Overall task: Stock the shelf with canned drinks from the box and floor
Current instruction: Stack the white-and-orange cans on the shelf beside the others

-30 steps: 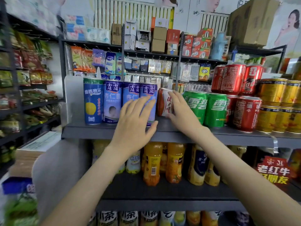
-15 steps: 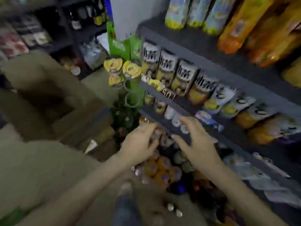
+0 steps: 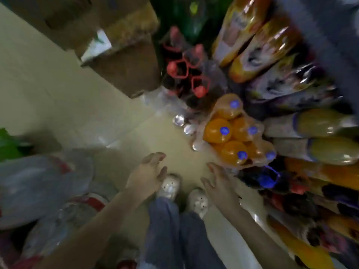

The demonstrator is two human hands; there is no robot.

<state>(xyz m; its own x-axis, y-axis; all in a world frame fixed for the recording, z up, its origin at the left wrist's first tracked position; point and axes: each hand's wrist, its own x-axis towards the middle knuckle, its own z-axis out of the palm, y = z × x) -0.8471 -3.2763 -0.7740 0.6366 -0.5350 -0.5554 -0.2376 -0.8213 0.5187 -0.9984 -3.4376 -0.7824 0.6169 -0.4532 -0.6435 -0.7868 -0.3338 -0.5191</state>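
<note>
Head view, looking straight down: our left hand [image 3: 149, 172] and right hand [image 3: 220, 184] hang over the floor [image 3: 77, 98], apart from each other. Both have fingers loosely spread, and neither touches or holds anything. Below them we see our two pale shoes [image 3: 169, 188] and the legs of blue jeans [image 3: 171, 230].

Ahead of the hands stand the cans [image 3: 179, 120]. We count three silver tops in a short row on the floor, just beside a shrink-wrapped pack of orange bottles [image 3: 217, 133]. The cans stand upright, so we see them end on, long axis pointing up toward the camera. Their sides and labels are hidden. The third, nearest the hands, sits partly under the edge of the pack's wrap.

On the orange pack we count five blue caps; more may lie out of sight. Beyond it is a wrapped pack of dark bottles with red caps [image 3: 200, 91]; four caps show, though blur makes that count unsure. Further out, to the upper left, sits one cardboard box [image 3: 126, 63], whose inside we cannot see.

Along the right edge, large bottles [image 3: 322, 123] lie on their sides, cut off by the frame and too smeared to count. At the left is a pale plastic bag [image 3: 42, 183], contents unclear.
</note>
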